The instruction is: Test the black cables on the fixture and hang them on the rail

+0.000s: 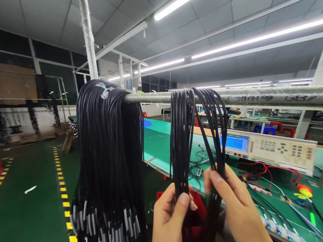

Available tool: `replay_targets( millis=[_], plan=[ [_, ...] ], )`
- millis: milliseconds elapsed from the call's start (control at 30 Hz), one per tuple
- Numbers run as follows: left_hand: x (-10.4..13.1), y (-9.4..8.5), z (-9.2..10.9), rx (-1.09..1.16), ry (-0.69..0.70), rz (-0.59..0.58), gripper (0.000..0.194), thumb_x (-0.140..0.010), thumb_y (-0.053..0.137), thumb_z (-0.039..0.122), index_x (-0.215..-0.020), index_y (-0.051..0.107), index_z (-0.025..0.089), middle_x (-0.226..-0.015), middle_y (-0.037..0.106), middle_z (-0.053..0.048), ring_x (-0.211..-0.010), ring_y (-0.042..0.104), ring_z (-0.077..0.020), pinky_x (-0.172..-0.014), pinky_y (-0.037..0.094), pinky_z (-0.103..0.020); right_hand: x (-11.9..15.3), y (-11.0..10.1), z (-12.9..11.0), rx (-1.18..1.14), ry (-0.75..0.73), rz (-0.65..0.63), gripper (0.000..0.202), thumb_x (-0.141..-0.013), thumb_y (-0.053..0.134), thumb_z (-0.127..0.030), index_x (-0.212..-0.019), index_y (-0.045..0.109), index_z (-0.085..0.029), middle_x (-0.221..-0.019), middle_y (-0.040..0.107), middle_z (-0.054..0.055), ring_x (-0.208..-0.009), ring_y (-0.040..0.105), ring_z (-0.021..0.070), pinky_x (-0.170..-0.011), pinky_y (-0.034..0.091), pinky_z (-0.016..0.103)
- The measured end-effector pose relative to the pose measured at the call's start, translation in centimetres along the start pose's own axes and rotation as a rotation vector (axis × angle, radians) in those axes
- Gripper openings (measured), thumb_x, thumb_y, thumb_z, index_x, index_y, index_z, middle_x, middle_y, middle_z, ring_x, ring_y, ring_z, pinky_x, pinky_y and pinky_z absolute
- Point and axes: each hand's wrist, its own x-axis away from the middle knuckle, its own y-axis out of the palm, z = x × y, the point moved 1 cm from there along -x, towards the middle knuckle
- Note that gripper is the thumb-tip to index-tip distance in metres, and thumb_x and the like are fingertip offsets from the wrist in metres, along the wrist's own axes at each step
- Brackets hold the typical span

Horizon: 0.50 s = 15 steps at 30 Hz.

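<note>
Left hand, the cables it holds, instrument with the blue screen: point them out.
Left hand (170, 216): head view, near the thumb's base.
Cables it holds (180, 134): head view, middle of the hanging strands.
Instrument (270, 147): head view, front panel.

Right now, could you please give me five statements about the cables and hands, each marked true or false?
1. The left hand holds black cables. True.
2. The right hand holds nothing. False: it holds a separate bunch.
3. Both held bunches hang over the pole. True.
4. The larger bundle hangs right of both hands. False: it hangs to their left.
5. The instrument shows a red screen. False: it is blue.
</note>
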Motion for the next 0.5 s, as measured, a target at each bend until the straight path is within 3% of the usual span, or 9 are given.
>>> replay_targets(
  millis=[100,200,300,433,500],
  plan=[
    [0.0,0.4,0.1,0.031,-0.032,0.004,0.017,-0.078,0.07,0.035,-0.077,0.068,0.018,-0.061,0.063,0.003,-0.06,0.055,-0.0099,-0.06,0.046,-0.021,0.2,0.7,-0.2,-0.081,0.056,-0.1,0.028,-0.091,0.053,-0.049,-0.088,0.058,-0.021,-0.066,0.054,-0.002,-0.056,0.05,0.0112,-0.053,0.045,0.022],
    [0.1,0.8,0.3,0.04,-0.047,-0.002,0.016,-0.077,0.071,0.034,-0.082,0.069,0.019,-0.061,0.063,0.003,-0.059,0.055,-0.0107,-0.057,0.046,-0.022,0.2,1.6,-0.5,-0.071,0.109,-0.111,0.034,-0.084,0.063,-0.048,-0.104,0.061,-0.021,-0.075,0.062,0.001,-0.058,0.054,0.0121,-0.051,0.045,0.022],
    [0.3,0.7,0.5,0.007,-0.05,-0.005,0.018,-0.078,0.07,0.036,-0.077,0.069,0.018,-0.064,0.065,0.001,-0.062,0.056,-0.0117,-0.061,0.047,-0.024,0.1,1.5,-0.7,-0.056,0.115,-0.083,0.028,-0.082,0.065,-0.047,-0.091,0.064,-0.02,-0.072,0.062,0.001,-0.059,0.054,0.0127,-0.051,0.045,0.022],
    [-0.2,-0.5,1.6,-0.059,-0.012,0.057,0.019,-0.081,0.067,0.036,-0.077,0.066,0.017,-0.066,0.066,0.001,-0.066,0.058,-0.0115,-0.068,0.048,-0.024,-0.1,-0.6,-0.9,-0.109,-0.021,-0.023,0.027,-0.083,0.063,-0.043,-0.071,0.061,-0.02,-0.066,0.057,0.0,-0.062,0.052,0.0136,-0.058,0.046,0.024],
    [-1.1,-0.8,3.0,-0.056,-0.01,0.028,0.018,-0.083,0.064,0.036,-0.084,0.063,0.018,-0.06,0.061,0.003,-0.058,0.055,-0.0092,-0.061,0.045,-0.022,-0.6,-1.7,-1.7,-0.229,-0.022,-0.152,0.026,-0.079,0.064,-0.042,-0.068,0.059,-0.02,-0.068,0.058,0.001,-0.064,0.054,0.0149,-0.058,0.047,0.026]
  ],
)
